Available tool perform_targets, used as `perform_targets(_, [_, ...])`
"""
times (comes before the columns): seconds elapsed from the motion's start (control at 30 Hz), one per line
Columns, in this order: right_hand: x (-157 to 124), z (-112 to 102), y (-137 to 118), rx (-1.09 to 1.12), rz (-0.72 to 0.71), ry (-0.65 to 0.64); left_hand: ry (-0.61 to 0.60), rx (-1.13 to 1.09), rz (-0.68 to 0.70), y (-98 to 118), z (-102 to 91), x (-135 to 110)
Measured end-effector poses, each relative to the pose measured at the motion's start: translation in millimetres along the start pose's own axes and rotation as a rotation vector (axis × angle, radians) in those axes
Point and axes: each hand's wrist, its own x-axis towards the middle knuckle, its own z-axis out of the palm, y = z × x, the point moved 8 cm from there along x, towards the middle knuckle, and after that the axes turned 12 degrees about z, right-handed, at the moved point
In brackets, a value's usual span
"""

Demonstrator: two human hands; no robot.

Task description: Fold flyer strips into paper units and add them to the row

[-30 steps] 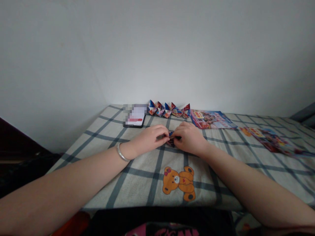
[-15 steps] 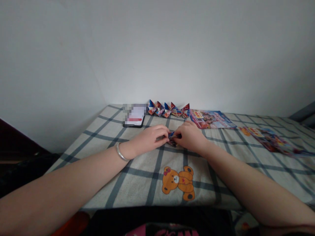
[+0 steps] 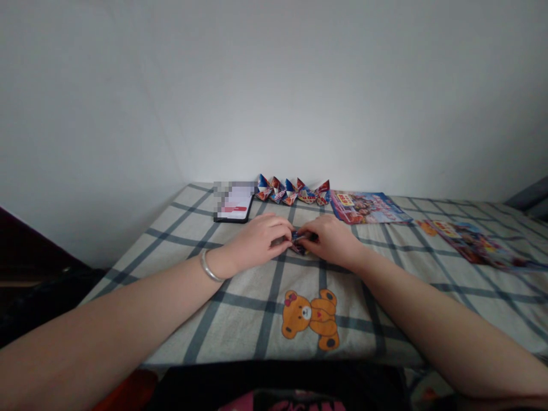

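Observation:
A small folded piece of printed paper [image 3: 298, 245], dark blue and red, sits low over the tablecloth between my two hands. My left hand [image 3: 266, 240], with a silver bangle at the wrist, pinches its left side. From the right, my right hand [image 3: 336, 240] grips it between thumb and fingers. Much of the paper is hidden by my fingertips. Behind my hands, against the wall, stands a row of several folded paper pieces [image 3: 293, 191] with pointed tips, in blue, red and white.
A phone [image 3: 237, 204] with a lit screen lies at the back left. Printed flyers lie to the right: a stack [image 3: 370, 207] near the wall and another flyer [image 3: 483, 242] further right. The checked tablecloth [image 3: 240, 325] bears a teddy bear print near its front edge.
Both hands stay in nearly the same place on the paper. My right hand's fingers have shifted slightly, and the paper's angle between them differs a little.

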Motion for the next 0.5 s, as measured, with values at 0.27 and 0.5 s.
perform_targets(0.27, [0.1, -6.7, 18.2, 0.189, 0.027, -0.007, -0.019, 0.036, -0.149, -14.1, -3.1, -4.4])
perform_targets(0.5, [1.6, -5.8, 24.2, 0.137, 0.029, 0.043, 0.006, 0.052, -0.276, -28.3, -1.5, -11.8])
